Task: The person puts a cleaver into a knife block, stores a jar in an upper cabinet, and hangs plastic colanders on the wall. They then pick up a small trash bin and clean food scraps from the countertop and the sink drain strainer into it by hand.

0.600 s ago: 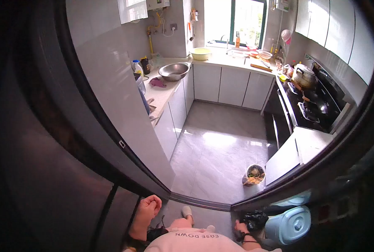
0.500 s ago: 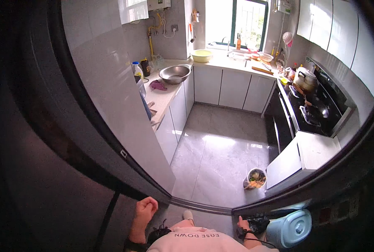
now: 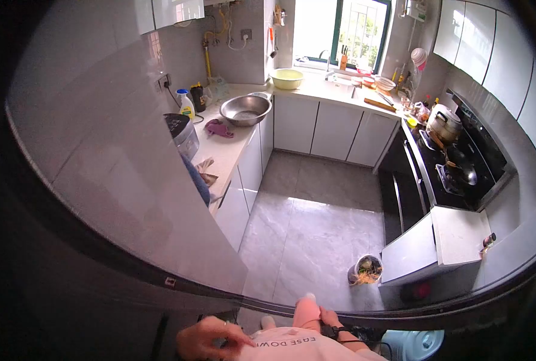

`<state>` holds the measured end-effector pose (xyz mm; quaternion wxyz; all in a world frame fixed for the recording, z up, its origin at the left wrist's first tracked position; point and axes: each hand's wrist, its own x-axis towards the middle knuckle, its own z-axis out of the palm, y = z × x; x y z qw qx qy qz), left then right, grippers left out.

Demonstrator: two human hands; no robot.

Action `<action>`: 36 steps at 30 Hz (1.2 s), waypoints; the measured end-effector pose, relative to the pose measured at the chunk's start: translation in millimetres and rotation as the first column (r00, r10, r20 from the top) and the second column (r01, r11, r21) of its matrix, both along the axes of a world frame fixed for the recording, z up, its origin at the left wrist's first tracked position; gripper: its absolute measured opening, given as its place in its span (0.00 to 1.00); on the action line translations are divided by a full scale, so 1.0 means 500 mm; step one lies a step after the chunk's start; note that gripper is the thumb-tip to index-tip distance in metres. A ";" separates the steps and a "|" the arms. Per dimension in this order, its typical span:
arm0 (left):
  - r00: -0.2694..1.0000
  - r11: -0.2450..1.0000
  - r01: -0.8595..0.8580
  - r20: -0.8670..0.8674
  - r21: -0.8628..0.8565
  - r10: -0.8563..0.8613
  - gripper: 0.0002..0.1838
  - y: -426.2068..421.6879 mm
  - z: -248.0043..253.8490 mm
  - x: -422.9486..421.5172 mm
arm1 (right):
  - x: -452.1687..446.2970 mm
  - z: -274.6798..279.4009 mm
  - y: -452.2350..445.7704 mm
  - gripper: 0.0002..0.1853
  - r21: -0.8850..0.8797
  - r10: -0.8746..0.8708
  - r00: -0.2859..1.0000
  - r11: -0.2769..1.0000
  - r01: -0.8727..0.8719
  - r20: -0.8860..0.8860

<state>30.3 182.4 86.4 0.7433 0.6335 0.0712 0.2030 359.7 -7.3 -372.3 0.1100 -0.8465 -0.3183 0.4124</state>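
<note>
My left hand point(image 3: 212, 340) is in front of the white shirt point(image 3: 292, 344), its fingers loosely bent and spread toward the cloth with nothing visible in them. It wears a ring. My right hand point(image 3: 329, 316) hangs low beside my leg, seen from the back, fingers loose and nothing visible in them. A dark band with a cable circles that wrist. Nearest to it are a black plastic bag point(image 3: 359, 333) and a light blue lidded bin point(image 3: 417, 344) on the floor.
A dark door threshold point(image 3: 340, 313) crosses before my feet. Beyond stands a waste bin point(image 3: 366, 272) with food scraps. The left counter point(image 3: 219, 157) carries a steel basin point(image 3: 246, 111) and purple cloth point(image 3: 218, 128). A pot point(image 3: 444, 123) and wok point(image 3: 460, 167) are on the right stove.
I have moved forward toward the kitchen doorway, and more of the left counter shows. My left hand has come across to the shirt; my right hand has swung inward beside my leg.
</note>
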 end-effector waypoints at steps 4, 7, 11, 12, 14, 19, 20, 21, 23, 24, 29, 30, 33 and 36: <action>0.914 0.892 0.380 0.050 0.246 -0.403 0.24 0.052 0.057 0.068 | 0.067 -0.073 0.036 0.35 -0.126 -0.055 0.998 0.990 0.057 0.018; 0.856 0.857 0.268 0.299 0.440 -0.421 0.21 0.047 0.079 0.170 | 0.149 -0.075 0.106 0.34 -0.127 -0.083 0.994 0.989 0.074 -0.067; 0.791 0.845 0.344 0.359 0.410 -0.496 0.16 0.070 0.115 0.303 | 0.250 -0.030 0.211 0.34 -0.033 0.098 0.988 0.994 -0.102 -0.117; 0.790 0.844 0.362 0.351 0.396 -0.503 0.15 0.080 0.119 0.331 | 0.268 -0.025 0.229 0.33 -0.044 0.053 0.990 0.997 -0.059 -0.132; 0.787 0.840 0.402 0.332 0.364 -0.520 0.15 0.103 0.129 0.382 | 0.303 -0.048 0.247 0.32 0.012 0.054 0.988 0.999 -0.053 -0.144; 0.809 0.837 0.423 0.271 0.347 -0.521 0.16 0.143 0.129 0.467 | 0.363 -0.063 0.247 0.30 -0.081 0.018 0.987 0.996 -0.031 -0.159; 0.813 0.827 0.446 0.232 0.343 -0.535 0.16 0.150 0.126 0.477 | 0.371 -0.038 0.242 0.30 -0.119 -0.011 0.987 0.993 -0.008 -0.159; 0.815 0.827 0.464 0.213 0.317 -0.539 0.16 0.156 0.126 0.490 | 0.380 -0.024 0.242 0.30 -0.162 -0.041 0.987 0.987 0.015 -0.158; 0.819 0.829 0.501 0.173 0.249 -0.547 0.15 0.170 0.135 0.512 | 0.419 -0.098 0.220 0.30 -0.116 0.085 0.986 0.988 -0.102 -0.141; 0.837 0.855 0.448 0.214 0.260 -0.504 0.15 0.176 0.142 0.526 | 0.434 -0.110 0.211 0.29 -0.125 0.052 0.988 0.990 -0.070 -0.146; 0.833 0.883 0.375 0.317 0.282 -0.454 0.14 0.227 0.136 0.552 | 0.452 -0.049 0.232 0.27 -0.257 -0.231 0.968 0.945 0.201 -0.095; 0.813 0.862 0.406 0.313 0.302 -0.492 0.14 0.245 0.129 0.548 | 0.454 -0.052 0.234 0.28 -0.260 -0.186 0.980 0.952 0.161 -0.073; 0.770 0.805 0.496 0.264 0.325 -0.581 0.14 0.298 0.119 0.518 | 0.449 -0.059 0.259 0.29 -0.183 -0.182 0.980 0.969 0.164 -0.083; 0.793 0.819 0.473 0.247 0.325 -0.556 0.12 0.343 0.128 0.485 | 0.439 -0.068 0.310 0.30 -0.163 -0.141 0.988 0.978 0.130 -0.061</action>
